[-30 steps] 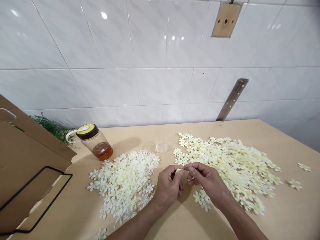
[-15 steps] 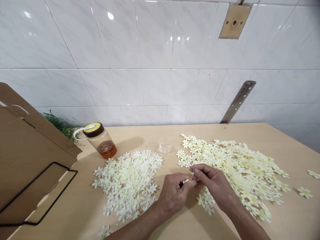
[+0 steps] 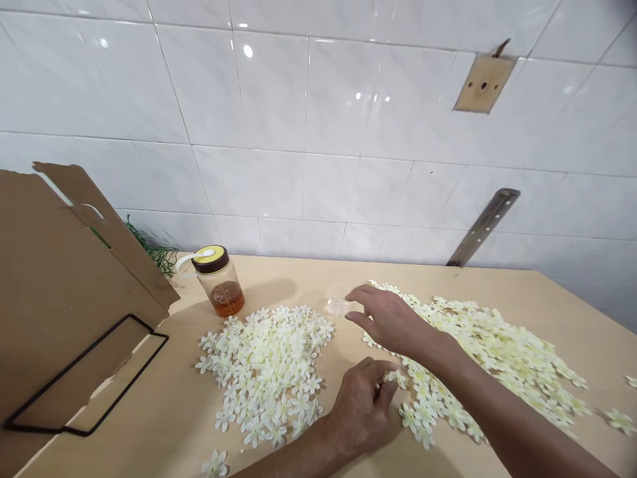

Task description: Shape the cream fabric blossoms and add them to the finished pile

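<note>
My left hand (image 3: 361,401) is low over the table between the two flower piles, thumb and forefinger pinched on a small cream artificial flower (image 3: 395,378). Farther forward, my right hand (image 3: 385,317) reaches to the left with thumb and fingers apart and nothing visible between them. Its fingertips are beside a small clear plastic container (image 3: 338,304), whose contents are hard to make out. A heap of white flowers (image 3: 269,362) lies left of my hands. To the right, a wider spread of yellowish flowers (image 3: 497,345) is partly hidden by my right forearm.
A bottle with amber liquid (image 3: 221,282) stands behind the left heap. At far left are a cardboard box (image 3: 50,265), a black wire frame (image 3: 84,372) and green plastic foliage (image 3: 154,249). A tiled wall (image 3: 279,86) with a metal bracket (image 3: 485,226) borders the table.
My right hand has left the left one and moved forward to the clear container, its fingers spreading. My left hand still pinches a flower. The view has shifted slightly.
</note>
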Motion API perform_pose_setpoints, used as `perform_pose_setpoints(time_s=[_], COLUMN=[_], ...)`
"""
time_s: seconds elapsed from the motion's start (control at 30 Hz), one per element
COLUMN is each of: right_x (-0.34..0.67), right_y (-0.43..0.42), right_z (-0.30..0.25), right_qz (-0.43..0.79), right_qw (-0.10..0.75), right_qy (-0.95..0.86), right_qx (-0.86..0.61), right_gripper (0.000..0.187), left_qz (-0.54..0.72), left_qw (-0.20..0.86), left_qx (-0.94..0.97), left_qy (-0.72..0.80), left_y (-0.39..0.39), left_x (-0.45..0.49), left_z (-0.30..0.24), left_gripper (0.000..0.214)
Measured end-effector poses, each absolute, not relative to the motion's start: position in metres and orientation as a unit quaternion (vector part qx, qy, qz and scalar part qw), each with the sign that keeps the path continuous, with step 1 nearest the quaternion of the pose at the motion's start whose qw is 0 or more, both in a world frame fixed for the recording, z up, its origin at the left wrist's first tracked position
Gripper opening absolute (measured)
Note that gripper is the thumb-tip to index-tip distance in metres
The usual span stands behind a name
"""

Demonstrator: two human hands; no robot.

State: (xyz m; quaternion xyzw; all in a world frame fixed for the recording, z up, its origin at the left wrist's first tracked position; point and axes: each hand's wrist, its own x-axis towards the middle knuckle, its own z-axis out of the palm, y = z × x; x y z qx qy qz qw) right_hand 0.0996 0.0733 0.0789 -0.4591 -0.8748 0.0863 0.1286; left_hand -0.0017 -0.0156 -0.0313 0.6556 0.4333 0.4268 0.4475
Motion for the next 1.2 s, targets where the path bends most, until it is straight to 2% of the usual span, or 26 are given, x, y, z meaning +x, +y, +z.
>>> perform_pose_setpoints(time_s=[0.13,0.27,0.37,0.43,0.57,0.83,1.0,1.2], right_x=[0.076,0.061,0.053,0.048,0.041,0.034,0.034,0.038], right_y=[0.102,0.122,0.13,0.132,0.134,0.136,0.133,0.13], right_z=[0.084,0.082,0.079,0.078,0.08,0.084,0.087,0.083], right_qz=[0.05,0.055,0.056,0.057,0.055,0.06,0.059,0.066], right_qw=[-0.024,-0.092,-0.133,-0.151,-0.18,-0.237,-0.246,-0.233], right_qy=[-0.893,-0.887,-0.876,-0.868,-0.855,-0.841,-0.841,-0.846], right_qx=[-0.447,-0.448,-0.46,-0.47,-0.482,-0.482,-0.477,-0.476], right_gripper=[0.03,0.016,0.022,0.021,0.006,0.016,0.013,0.02], left_qz=[0.419,0.43,0.441,0.45,0.463,0.468,0.461,0.465], left_qw=[0.496,0.513,0.487,0.464,0.449,0.43,0.423,0.422], left_qx=[0.602,0.582,0.6,0.615,0.62,0.629,0.64,0.636], left_qy=[0.466,0.461,0.456,0.452,0.447,0.448,0.446,0.448], left_y=[-0.016,-0.015,-0.016,-0.016,-0.017,-0.014,-0.013,-0.014], left_x=[-0.003,-0.003,-0.003,-0.002,-0.001,0.002,0.002,0.002], left_z=[-0.03,-0.027,-0.029,-0.032,-0.038,-0.046,-0.047,-0.045], left_gripper=[0.021,0.017,0.019,0.022,0.025,0.029,0.029,0.028])
